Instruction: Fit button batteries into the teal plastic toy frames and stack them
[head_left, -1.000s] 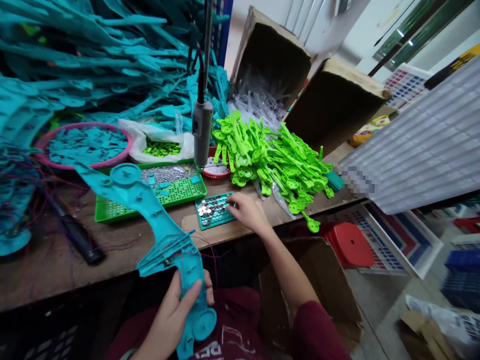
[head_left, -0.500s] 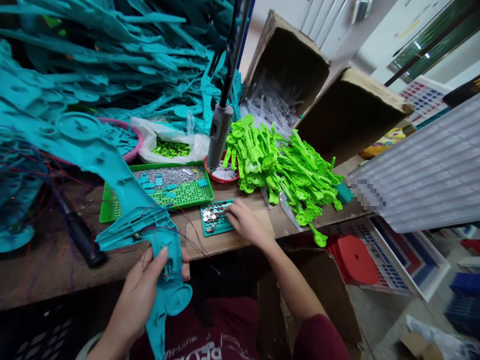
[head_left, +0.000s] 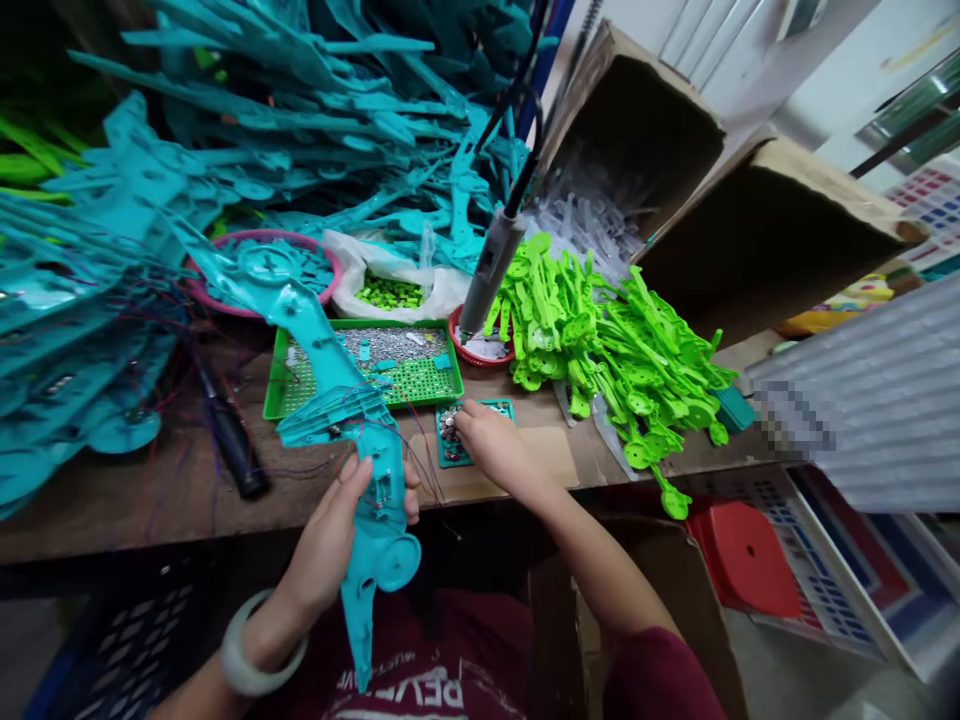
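Head view: the left hand (head_left: 330, 525) grips the turquoise part (head_left: 340, 385), its long axis slanting far-left, left of the small tray (head_left: 504, 407), where the right hand (head_left: 491, 445), nearer, bends its fingers over metal discs (head_left: 449, 422); I cannot tell if pinching

Red stool (head_left: 739, 580), white basket (head_left: 811, 572) beside it, open cardboard box (head_left: 832, 195)

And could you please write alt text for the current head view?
A person's left hand holds a long turquoise plastic part; the right hand is at a teal tray of metal discs on a workbench. Lime-green plastic parts lie heaped nearby.
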